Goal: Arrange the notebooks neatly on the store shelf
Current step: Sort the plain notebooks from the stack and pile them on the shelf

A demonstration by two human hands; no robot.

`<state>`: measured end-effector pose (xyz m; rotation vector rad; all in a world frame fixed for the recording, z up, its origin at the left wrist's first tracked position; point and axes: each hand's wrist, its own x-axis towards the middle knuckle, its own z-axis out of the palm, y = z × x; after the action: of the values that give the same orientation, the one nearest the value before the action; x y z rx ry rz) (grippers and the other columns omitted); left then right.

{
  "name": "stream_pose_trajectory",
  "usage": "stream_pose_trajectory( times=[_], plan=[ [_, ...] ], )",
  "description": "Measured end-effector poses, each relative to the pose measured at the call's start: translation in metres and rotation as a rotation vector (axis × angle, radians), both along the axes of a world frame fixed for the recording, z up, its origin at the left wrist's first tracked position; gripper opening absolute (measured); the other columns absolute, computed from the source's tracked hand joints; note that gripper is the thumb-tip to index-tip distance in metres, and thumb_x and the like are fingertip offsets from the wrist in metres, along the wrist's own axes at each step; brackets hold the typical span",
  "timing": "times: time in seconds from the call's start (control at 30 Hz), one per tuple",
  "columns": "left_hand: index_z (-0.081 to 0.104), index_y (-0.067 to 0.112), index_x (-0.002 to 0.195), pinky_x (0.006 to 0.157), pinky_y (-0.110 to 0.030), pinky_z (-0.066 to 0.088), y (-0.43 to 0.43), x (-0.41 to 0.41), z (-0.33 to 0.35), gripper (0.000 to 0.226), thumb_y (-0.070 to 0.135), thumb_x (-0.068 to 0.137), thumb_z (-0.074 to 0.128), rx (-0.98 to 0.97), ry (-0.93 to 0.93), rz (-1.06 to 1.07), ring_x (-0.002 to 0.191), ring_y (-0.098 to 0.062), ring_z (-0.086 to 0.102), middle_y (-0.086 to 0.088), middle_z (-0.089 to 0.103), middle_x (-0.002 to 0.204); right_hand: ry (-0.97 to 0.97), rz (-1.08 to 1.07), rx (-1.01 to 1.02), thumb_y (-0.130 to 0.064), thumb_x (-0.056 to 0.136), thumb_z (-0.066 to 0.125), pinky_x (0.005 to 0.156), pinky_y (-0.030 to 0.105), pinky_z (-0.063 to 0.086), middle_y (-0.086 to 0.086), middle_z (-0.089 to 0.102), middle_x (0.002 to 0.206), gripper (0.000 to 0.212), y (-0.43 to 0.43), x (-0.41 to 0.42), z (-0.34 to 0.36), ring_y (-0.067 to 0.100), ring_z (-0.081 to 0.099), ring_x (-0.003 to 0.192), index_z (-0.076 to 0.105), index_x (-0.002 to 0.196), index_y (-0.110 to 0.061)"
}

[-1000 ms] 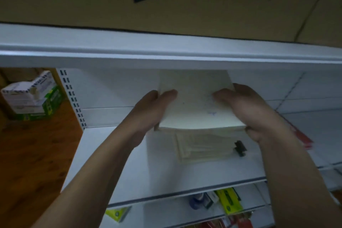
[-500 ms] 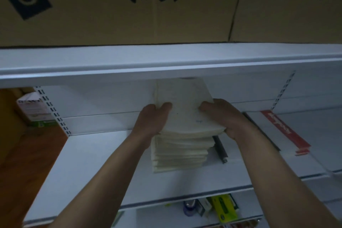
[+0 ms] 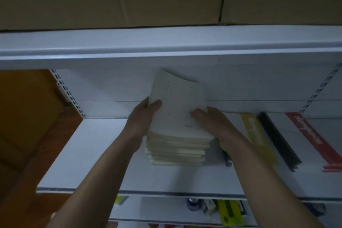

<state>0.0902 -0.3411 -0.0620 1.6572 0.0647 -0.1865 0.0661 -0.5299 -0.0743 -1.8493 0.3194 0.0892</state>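
Two bare arms fill the lower half of the view, seen from the wearer's own eye level. The left forearm [image 3: 103, 168] and the right forearm [image 3: 259, 172] are uncovered from the wrist down to the bottom edge of the frame. The left hand [image 3: 142, 116] and the right hand [image 3: 212, 124] are bare too, their backs and thumbs showing. Dim, soft light blurs finer details such as the nails.

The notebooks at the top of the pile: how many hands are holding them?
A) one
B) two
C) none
B: the left hand grips the left edge of the notebooks and the right hand grips the right edge, over the pile on the white shelf.
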Motion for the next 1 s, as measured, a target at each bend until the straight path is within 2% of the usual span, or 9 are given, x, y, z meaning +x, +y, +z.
stream_pose_trajectory(
  times=[0.2,0.37,0.47,0.57,0.63,0.7,0.8,0.9,1.0],
  plan=[
    [0.062,0.013,0.123,0.084,-0.034,0.053,0.006,0.001,-0.008,0.032,0.023,0.096,0.049,-0.189,0.064,-0.011,0.103,-0.025,0.067,-0.008,0.070,0.114,-0.015,-0.002,0.056,-0.037,0.081,0.062,0.081,0.027,0.051,-0.008,0.064,0.115,0.042,0.004,0.011,-0.012,0.013,0.060,0.099,0.059,0.122,-0.028],
    [0.063,0.014,0.118,0.077,-0.033,0.052,0.013,0.001,-0.016,0.031,0.028,0.096,0.047,-0.226,0.081,-0.018,0.093,-0.022,0.070,-0.007,0.073,0.107,0.031,0.017,0.070,-0.052,0.069,0.056,0.058,0.024,0.045,-0.004,0.054,0.128,0.069,0.014,0.018,-0.012,0.015,0.058,0.097,0.045,0.133,-0.028],
    [0.062,0.015,0.121,0.081,-0.034,0.052,0.014,0.001,-0.015,0.033,0.030,0.095,0.047,-0.228,0.080,-0.031,0.102,-0.026,0.068,-0.008,0.071,0.112,0.056,0.024,0.099,-0.054,0.065,0.055,0.058,0.025,0.046,-0.004,0.050,0.136,0.083,0.013,0.018,-0.014,0.017,0.058,0.103,0.037,0.142,-0.029],
    [0.060,0.015,0.125,0.089,-0.037,0.051,0.013,0.000,-0.011,0.037,0.033,0.095,0.050,-0.220,0.081,-0.035,0.106,-0.026,0.066,-0.008,0.069,0.117,0.023,0.022,0.315,-0.034,0.083,0.059,0.069,0.026,0.055,0.002,0.064,0.122,0.048,0.006,0.014,-0.018,0.018,0.065,0.097,0.052,0.130,-0.026],
    [0.059,0.017,0.127,0.095,-0.040,0.050,0.013,0.000,-0.008,0.042,0.039,0.092,0.053,-0.187,0.074,-0.072,0.109,-0.024,0.065,-0.006,0.069,0.119,-0.008,0.035,0.394,-0.024,0.090,0.057,0.085,0.034,0.056,0.001,0.068,0.119,0.036,0.000,0.010,-0.021,0.019,0.067,0.101,0.059,0.125,-0.027],
    [0.060,0.017,0.126,0.096,-0.041,0.049,0.013,0.000,-0.003,0.049,0.047,0.087,0.059,-0.143,0.083,-0.116,0.109,-0.024,0.065,-0.005,0.070,0.117,-0.049,0.032,0.411,-0.023,0.092,0.056,0.094,0.039,0.052,-0.004,0.069,0.118,0.033,-0.005,0.007,-0.022,0.017,0.066,0.105,0.060,0.125,-0.028],
    [0.063,0.014,0.123,0.096,-0.041,0.050,0.010,0.002,0.002,0.050,0.047,0.087,0.060,-0.064,0.094,-0.127,0.105,-0.024,0.067,-0.005,0.071,0.113,-0.097,0.023,0.421,-0.024,0.094,0.056,0.092,0.033,0.050,-0.014,0.068,0.111,0.028,-0.006,0.005,-0.020,0.011,0.064,0.103,0.059,0.120,-0.034],
    [0.065,0.016,0.121,0.098,-0.043,0.050,0.008,0.006,0.006,0.045,0.047,0.087,0.061,0.044,0.058,-0.079,0.102,-0.022,0.068,-0.002,0.072,0.110,-0.136,0.025,0.322,-0.029,0.091,0.059,0.098,0.030,0.045,-0.024,0.062,0.109,0.035,-0.003,0.004,-0.021,0.005,0.060,0.104,0.053,0.125,-0.040],
    [0.066,0.024,0.118,0.098,-0.046,0.050,0.009,0.009,0.010,0.050,0.055,0.080,0.061,0.138,0.017,-0.076,0.101,-0.017,0.068,0.004,0.072,0.109,-0.116,0.020,0.289,-0.030,0.091,0.059,0.096,0.027,0.044,-0.024,0.061,0.108,0.036,-0.003,0.006,-0.021,0.005,0.059,0.105,0.052,0.125,-0.039]
  ],
)
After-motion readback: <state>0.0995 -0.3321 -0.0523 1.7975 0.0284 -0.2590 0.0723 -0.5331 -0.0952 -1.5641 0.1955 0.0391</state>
